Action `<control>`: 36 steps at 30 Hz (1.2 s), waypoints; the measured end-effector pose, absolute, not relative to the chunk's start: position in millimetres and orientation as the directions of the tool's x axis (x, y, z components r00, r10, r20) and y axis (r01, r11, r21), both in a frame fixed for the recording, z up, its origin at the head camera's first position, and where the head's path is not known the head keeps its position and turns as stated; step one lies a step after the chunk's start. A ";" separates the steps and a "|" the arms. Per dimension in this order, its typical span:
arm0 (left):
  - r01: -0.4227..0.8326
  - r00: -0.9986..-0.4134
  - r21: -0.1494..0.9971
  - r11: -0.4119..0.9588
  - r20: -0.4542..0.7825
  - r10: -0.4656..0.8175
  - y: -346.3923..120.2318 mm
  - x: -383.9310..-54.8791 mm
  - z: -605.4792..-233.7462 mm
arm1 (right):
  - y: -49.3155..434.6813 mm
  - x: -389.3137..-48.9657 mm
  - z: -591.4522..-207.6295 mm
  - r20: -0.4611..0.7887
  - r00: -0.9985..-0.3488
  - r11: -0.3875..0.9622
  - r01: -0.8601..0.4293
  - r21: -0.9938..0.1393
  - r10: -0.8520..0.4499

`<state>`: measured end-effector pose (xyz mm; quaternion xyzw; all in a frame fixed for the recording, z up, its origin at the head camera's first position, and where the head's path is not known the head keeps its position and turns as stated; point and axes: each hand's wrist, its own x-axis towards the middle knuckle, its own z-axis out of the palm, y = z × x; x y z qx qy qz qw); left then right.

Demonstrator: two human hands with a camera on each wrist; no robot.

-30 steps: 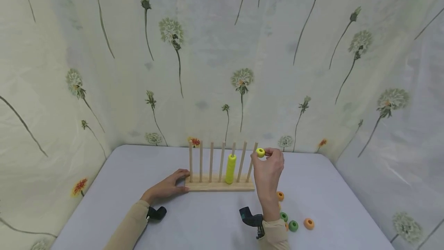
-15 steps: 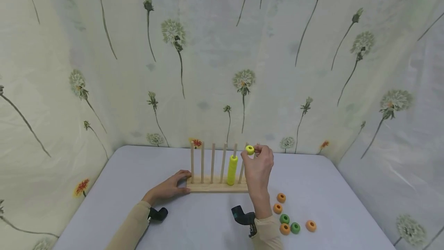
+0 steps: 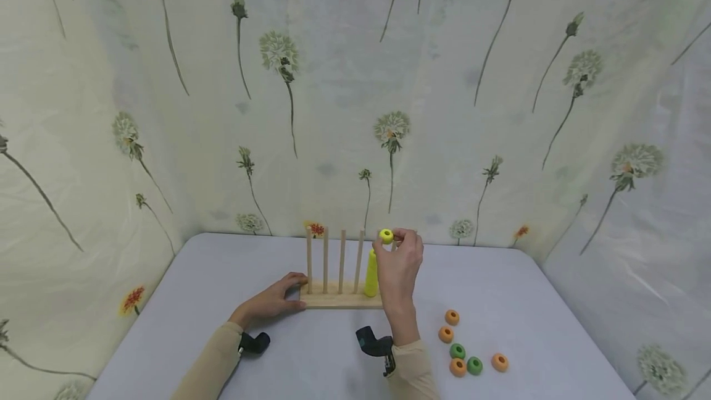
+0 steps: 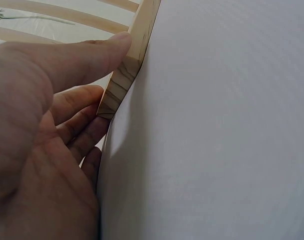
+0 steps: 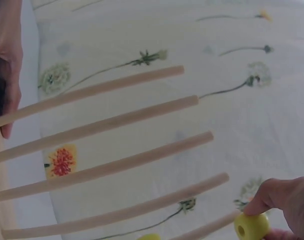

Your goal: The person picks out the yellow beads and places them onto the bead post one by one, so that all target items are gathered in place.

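My left hand (image 3: pixel 269 299) grips the left end of a wooden peg rack (image 3: pixel 341 300), thumb at its front edge and fingers behind; in the left wrist view the thumb (image 4: pixel 91 59) presses the base's end. Several upright pegs stand on the rack, and one carries a tall yellow stack of beads (image 3: pixel 370 278). Between thumb and fingertips my right hand (image 3: pixel 400 270) pinches a yellow bead (image 3: pixel 384 240), held near the top of that peg. In the right wrist view this bead (image 5: pixel 256 225) overlaps the peg's tip. The right hand hides the rack's right part in the head view.
Right of the rack lie loose orange beads (image 3: pixel 452 318) and green beads (image 3: pixel 474 366) on the white table (image 3: pixel 311 357). A flower-patterned cloth (image 3: pixel 333 110) hangs behind and at both sides.
My right hand has moved left with the yellow bead, from beyond the rack's right end to the peg with the yellow stack. The left hand keeps its grip on the rack.
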<state>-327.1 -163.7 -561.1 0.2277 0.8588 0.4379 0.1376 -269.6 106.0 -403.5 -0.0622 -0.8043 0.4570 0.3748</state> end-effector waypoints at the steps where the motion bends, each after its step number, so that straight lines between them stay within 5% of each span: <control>1: 0.269 -0.859 0.815 0.513 -0.038 0.511 -163.5 -327.1 -561.4 | 106.0 -270.5 -403.0 0.549 -0.709 0.577 -0.244 -0.779 0.442; 36: 0.300 -0.850 0.812 0.501 -0.010 0.526 -163.0 -326.4 -560.8 | 103.9 -283.7 -385.4 0.505 -0.776 0.592 -0.216 -0.777 0.379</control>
